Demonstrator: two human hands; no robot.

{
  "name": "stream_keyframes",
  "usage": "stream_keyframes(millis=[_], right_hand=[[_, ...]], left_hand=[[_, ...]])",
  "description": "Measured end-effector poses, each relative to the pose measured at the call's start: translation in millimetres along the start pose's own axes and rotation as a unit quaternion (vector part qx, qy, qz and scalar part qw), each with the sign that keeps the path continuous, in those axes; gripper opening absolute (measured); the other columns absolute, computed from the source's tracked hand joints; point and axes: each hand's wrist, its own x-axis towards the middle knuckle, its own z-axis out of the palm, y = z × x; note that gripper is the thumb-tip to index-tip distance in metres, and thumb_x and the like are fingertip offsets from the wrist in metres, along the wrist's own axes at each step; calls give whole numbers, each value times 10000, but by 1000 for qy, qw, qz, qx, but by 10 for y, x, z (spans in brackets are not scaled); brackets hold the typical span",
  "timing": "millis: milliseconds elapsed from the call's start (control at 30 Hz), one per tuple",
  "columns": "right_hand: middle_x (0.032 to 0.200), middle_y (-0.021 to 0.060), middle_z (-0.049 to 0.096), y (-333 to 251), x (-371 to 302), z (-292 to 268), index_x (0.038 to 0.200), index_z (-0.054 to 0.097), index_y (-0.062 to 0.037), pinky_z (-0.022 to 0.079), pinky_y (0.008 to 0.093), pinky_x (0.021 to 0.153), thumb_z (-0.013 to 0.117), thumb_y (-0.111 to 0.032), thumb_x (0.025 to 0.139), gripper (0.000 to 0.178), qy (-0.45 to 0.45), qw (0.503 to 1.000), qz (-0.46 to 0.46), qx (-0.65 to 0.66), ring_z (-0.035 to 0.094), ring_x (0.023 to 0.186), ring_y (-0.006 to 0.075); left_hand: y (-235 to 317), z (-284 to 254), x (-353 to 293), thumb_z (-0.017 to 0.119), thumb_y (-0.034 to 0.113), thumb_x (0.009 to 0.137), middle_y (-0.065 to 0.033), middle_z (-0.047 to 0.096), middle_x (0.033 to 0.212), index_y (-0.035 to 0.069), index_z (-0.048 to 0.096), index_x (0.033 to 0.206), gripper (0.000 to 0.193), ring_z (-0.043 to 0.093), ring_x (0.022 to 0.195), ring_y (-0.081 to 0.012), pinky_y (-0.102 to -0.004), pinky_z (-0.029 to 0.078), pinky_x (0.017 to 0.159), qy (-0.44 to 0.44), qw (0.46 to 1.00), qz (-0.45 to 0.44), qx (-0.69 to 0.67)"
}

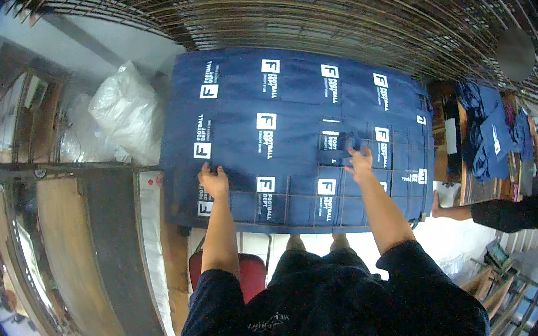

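A wire frame rack [268, 218] in front of me is covered with several navy blue cloth pieces [288, 106] laid in rows, each with a white square logo print. My left hand [213, 179] rests on the cloth near the rack's left front, fingers gripping a piece's edge. My right hand [359, 160] pinches a small navy piece [338, 145] toward the right middle of the rack. Both forearms reach up from my dark shirt at the lower edge.
A white plastic bag [124, 111] bulges at the left of the rack. Wooden boards [70, 257] run along the left. More wire grids [343, 7] lie beyond. At the right another person [519, 209] stands by a stack of navy cloth [494, 132]. A red stool [249, 273] is below.
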Motion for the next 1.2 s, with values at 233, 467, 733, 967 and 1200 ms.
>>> stream_keyframes(millis=[233,467,733,967,1200], right_hand=[[1168,90,473,108,250,-962,1244,362,-172,453,437,722,664,-201,730,597,39,996,-31,-75,491,986,226],[820,91,600,-132,1399,-3183,980,576,-40,461,289,634,665,-184,713,316,266,927,-259,55,561,684,171],[825,129,635,-1091,1792,-5219,917,625,-79,482,330,622,684,-279,685,311,476,857,-118,155,610,703,238],[717,81,602,-1402,2494,-5668,852,619,-44,458,312,432,687,-279,714,280,462,879,-64,100,567,577,207],[804,149,641,-1567,2835,-5748,736,634,-31,506,341,680,716,-141,591,199,385,894,18,230,629,742,257]], left_hand=[[-206,-167,-526,630,224,751,-185,405,1243,55,440,1210,525,473,1065,-311,-394,370,914,32,993,104,42],[-785,-482,-1300,635,210,754,-185,552,1038,-42,521,1045,402,550,924,-316,-383,434,810,-17,995,96,8],[-990,-1697,-1991,657,235,718,-194,619,853,2,602,944,329,604,772,-313,-374,474,649,-64,980,43,183],[-493,-2809,-2509,632,188,741,-156,630,827,4,622,874,228,607,728,-272,-363,479,638,19,945,79,316],[-137,-3098,-3234,619,241,745,-160,635,837,-5,620,859,270,601,743,-305,-386,474,676,35,953,49,298]])
